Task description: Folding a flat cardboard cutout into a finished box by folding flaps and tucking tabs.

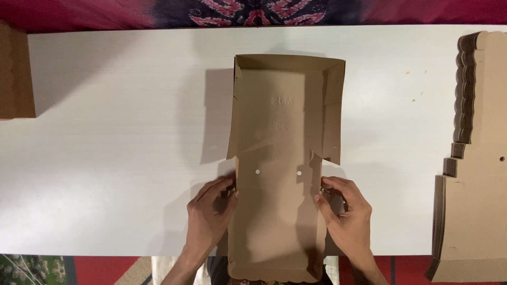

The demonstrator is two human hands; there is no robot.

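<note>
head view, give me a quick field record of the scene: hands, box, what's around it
left hand: gripping left side flap of the cardboard box blank
right hand: gripping its right side flap
box state: far end folded up into walls, near end flat
surface: white table
right edge: stack of flat cardboard blanks
left edge: brown cardboard piece

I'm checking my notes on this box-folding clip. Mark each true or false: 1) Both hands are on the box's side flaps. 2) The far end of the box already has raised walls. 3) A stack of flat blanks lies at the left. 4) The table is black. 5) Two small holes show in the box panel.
1) True: left hand and right hand pinch the flaps of the box.
2) True.
3) False: the stack lies at the right.
4) False: the table is white.
5) True.
</note>
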